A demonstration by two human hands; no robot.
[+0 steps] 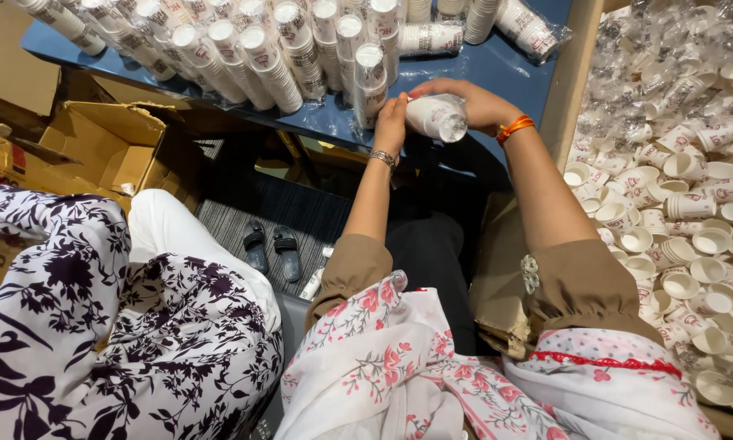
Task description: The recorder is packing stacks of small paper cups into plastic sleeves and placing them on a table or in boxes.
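Note:
My right hand (472, 104) grips a short stack of white paper cups (437, 116), held sideways over the near edge of the blue table (497, 61). An orange bangle sits on that wrist. My left hand (391, 122), with a metal bracelet on its wrist, pinches the left end of the same stack. Just beyond the hands, several long stacks of white printed paper cups (277, 57) lie side by side on the table.
A big heap of loose paper cups (684, 187) fills the area at the right. A person in a dark floral garment (97, 318) sits at my left. Open cardboard boxes (97, 147) stand at the left, and black sandals (272, 248) lie on the floor.

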